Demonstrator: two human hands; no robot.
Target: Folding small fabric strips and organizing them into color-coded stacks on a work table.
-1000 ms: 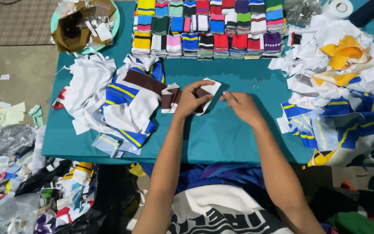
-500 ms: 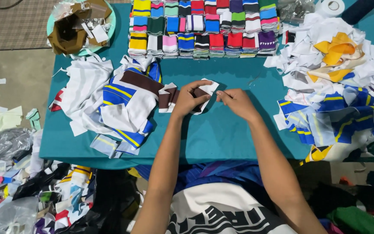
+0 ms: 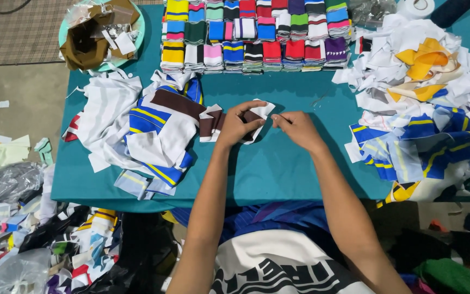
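Fingers (image 3: 241,111) of your left hand (image 3: 239,124) pinch a brown-and-white cloth piece (image 3: 257,118) lying mid-bench (image 3: 278,163); your right hand (image 3: 296,126) pinches its corner, beside the blue-striped fabric pile (image 3: 159,130).

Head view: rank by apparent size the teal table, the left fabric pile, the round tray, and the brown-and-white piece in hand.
1. teal table
2. left fabric pile
3. round tray, partly cut off by the frame edge
4. brown-and-white piece, pinched between left hand and right hand
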